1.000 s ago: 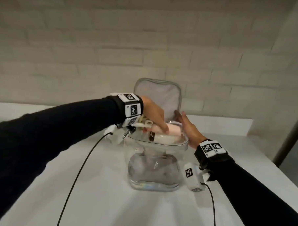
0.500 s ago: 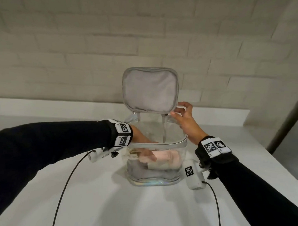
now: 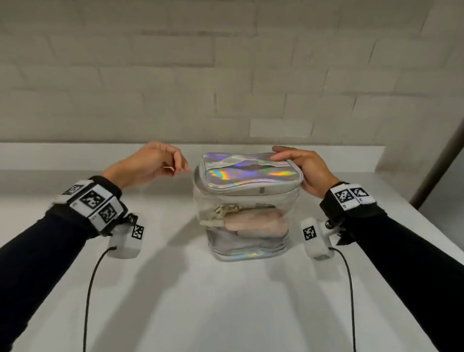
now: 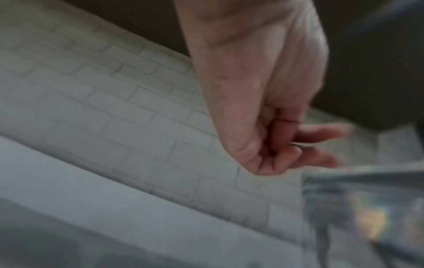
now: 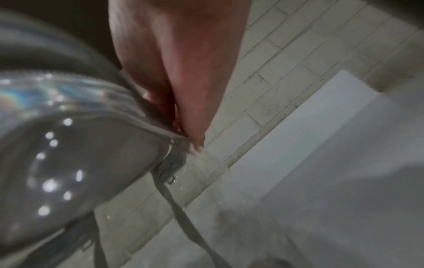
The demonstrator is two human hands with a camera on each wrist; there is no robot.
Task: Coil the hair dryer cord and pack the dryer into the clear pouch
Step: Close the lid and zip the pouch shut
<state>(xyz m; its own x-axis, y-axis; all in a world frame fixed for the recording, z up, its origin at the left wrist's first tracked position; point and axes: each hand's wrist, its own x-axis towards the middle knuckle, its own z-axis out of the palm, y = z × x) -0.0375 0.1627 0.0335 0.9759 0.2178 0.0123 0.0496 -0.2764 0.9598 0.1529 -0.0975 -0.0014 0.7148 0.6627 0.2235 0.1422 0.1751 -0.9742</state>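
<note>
A white table [image 3: 219, 308] carries the things. The clear pouch [image 3: 246, 229] stands upright on it, near the back edge. Two thin black cables [image 3: 89, 289] also cross its surface.

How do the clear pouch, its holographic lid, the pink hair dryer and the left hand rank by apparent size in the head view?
1. clear pouch
2. holographic lid
3. pink hair dryer and left hand: look alike, not ranked.

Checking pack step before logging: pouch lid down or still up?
Down. The iridescent lid lies flat on the clear pouch, right hand on its far corner, dryer inside. Zipped or not: cannot tell.
</note>
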